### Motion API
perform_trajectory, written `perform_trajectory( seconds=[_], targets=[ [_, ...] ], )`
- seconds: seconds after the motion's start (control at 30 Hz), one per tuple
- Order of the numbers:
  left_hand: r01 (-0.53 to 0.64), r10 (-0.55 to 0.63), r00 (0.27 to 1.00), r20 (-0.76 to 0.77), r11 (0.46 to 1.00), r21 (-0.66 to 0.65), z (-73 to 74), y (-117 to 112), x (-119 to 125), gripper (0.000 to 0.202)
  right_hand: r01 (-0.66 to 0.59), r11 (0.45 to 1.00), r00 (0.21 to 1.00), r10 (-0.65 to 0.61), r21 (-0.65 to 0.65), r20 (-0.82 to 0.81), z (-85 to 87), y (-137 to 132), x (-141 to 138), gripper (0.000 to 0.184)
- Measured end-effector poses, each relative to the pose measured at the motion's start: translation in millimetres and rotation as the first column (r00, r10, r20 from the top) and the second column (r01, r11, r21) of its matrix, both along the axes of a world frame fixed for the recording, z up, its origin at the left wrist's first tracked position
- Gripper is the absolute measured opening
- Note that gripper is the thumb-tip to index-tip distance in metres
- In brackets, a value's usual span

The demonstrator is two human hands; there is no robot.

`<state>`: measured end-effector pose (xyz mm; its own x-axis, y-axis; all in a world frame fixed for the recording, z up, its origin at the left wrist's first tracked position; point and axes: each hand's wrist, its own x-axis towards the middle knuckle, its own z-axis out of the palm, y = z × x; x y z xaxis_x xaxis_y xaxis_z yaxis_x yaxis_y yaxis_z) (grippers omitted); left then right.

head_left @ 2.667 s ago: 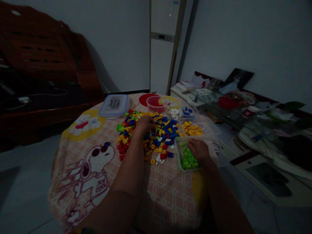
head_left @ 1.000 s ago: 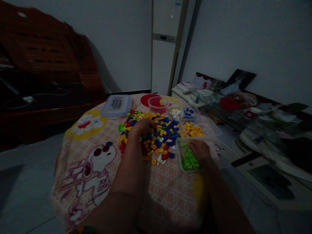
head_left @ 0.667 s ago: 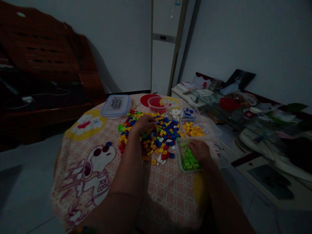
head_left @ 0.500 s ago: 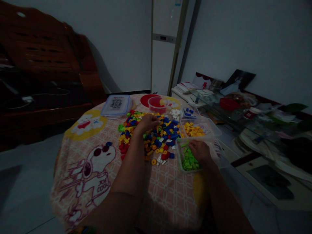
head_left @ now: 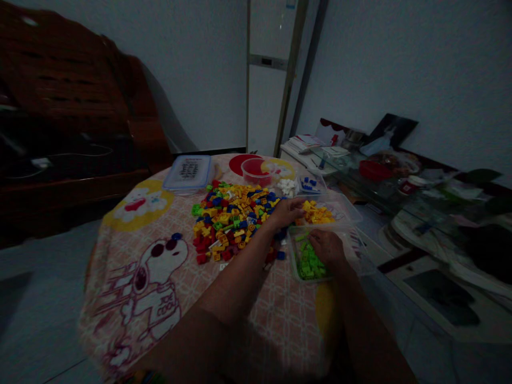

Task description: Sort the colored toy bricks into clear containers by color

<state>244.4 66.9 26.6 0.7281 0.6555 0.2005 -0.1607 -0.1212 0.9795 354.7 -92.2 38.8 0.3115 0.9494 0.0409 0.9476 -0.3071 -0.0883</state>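
Observation:
My left hand (head_left: 287,212) reaches to the left edge of a clear tray of yellow bricks (head_left: 318,212). Its fingers are drawn together, and whatever they may hold is too dim to make out. My right hand (head_left: 328,248) rests over a clear box (head_left: 293,261) of green bricks (head_left: 310,261), fingers curled down at the bricks; their tips are partly hidden. Left of both containers, a wide pile of mixed building bricks (head_left: 228,213) in red, yellow, blue, green and white spreads over the patterned tablecloth (head_left: 264,309).
Behind the pile stand a round clear tub (head_left: 256,173), some white bricks (head_left: 286,186) and a small container with blue bricks (head_left: 309,184). A lidded plastic box (head_left: 188,173) lies at the back left. One blue brick (head_left: 176,236) sits apart. A cluttered glass table (head_left: 372,181) adjoins on the right.
My left hand has moved right, from above the brick pile to the tray of yellow bricks. My right hand stays at the green bricks. The view has shifted slightly.

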Motion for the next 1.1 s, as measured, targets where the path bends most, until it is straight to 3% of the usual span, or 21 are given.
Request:
perform_trajectory(
  seconds=[0.1,0.17,0.33,0.5,0.57,0.67,0.77,0.93,1.1],
  targets=[
    [0.057,-0.062,0.996,0.068,0.995,0.084,-4.5,0.0,3.0,0.054,0.014,1.000,1.000,-0.014,-0.003,-0.009,0.6,-0.3,-0.7,0.030],
    [0.044,-0.049,0.998,0.028,0.987,0.153,-3.4,4.5,0.8,0.050,0.010,1.000,1.000,-0.011,-0.004,-0.017,0.2,-0.2,-0.6,0.030],
    [-0.118,0.191,0.963,-0.192,0.933,0.339,13.5,27.5,-27.0,0.037,0.012,1.000,1.000,-0.012,-0.004,-0.012,-1.5,0.5,0.1,0.031],
    [-0.287,0.481,0.817,-0.320,0.819,0.497,33.3,54.8,-89.6,0.037,0.006,1.000,1.000,-0.006,-0.007,-0.007,-1.3,0.8,-0.4,0.031],
    [-0.341,0.583,0.725,-0.367,0.767,0.544,36.5,63.2,-116.2,0.037,0.004,1.000,1.000,-0.004,-0.007,-0.001,-0.5,0.8,-1.0,0.031],
    [-0.398,0.655,0.624,-0.426,0.736,0.548,35.9,70.9,-144.5,0.037,0.015,1.000,1.000,-0.015,-0.017,0.003,1.6,0.8,-2.0,0.030],
    [-0.367,0.644,0.577,-0.502,0.754,0.545,33.7,72.1,-152.5,0.033,0.022,0.999,1.000,-0.022,-0.030,0.003,3.6,0.5,-2.7,0.030],
    [-0.203,0.504,0.609,-0.612,0.845,0.494,35.0,66.8,-142.0,0.028,0.018,0.999,1.000,-0.018,-0.027,0.000,2.1,0.5,-1.4,0.030],
    [-0.174,0.490,0.606,-0.626,0.850,0.497,37.3,65.5,-140.0,0.030,0.007,1.000,1.000,-0.007,-0.021,0.001,-1.2,0.9,0.5,0.031]
  ],
)
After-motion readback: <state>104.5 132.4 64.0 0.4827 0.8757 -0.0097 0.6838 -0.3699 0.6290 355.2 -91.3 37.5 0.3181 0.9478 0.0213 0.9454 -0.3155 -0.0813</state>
